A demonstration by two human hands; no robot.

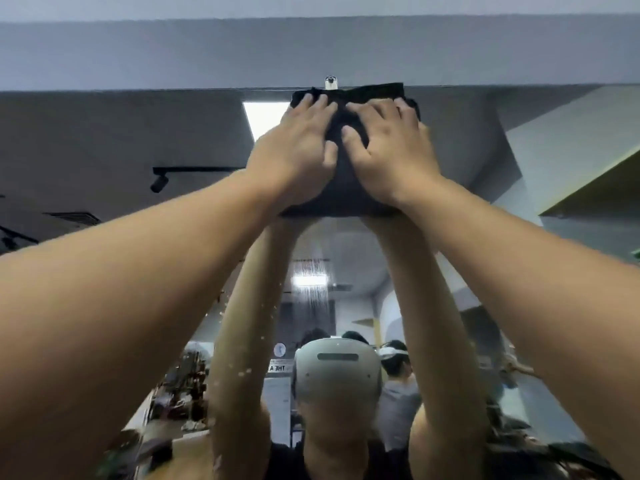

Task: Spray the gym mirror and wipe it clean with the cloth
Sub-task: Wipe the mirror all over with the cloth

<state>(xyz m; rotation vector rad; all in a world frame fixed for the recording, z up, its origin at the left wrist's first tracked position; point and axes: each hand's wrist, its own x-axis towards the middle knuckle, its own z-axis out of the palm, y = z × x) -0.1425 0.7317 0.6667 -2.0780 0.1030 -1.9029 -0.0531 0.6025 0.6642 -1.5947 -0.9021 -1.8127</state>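
Both palms pressed flat on the black cloth (pixel 341 181), left hand (pixel 294 150) and right hand (pixel 391 157) side by side, fingers (pixel 313 103) straight and spread; cloth pinned against the mirror (pixel 104 133), top edge beyond the fingertips; unwiped glass lying below the wrists, equally near both hands

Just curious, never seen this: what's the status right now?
Left hand and right hand flat on black cloth. Cloth against mirror top edge. Nothing blocking.

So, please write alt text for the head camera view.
Both hands, left hand and right hand, press a dark cloth flat against the top edge of the mirror, under a metal clip. Droplets speckle the glass below.
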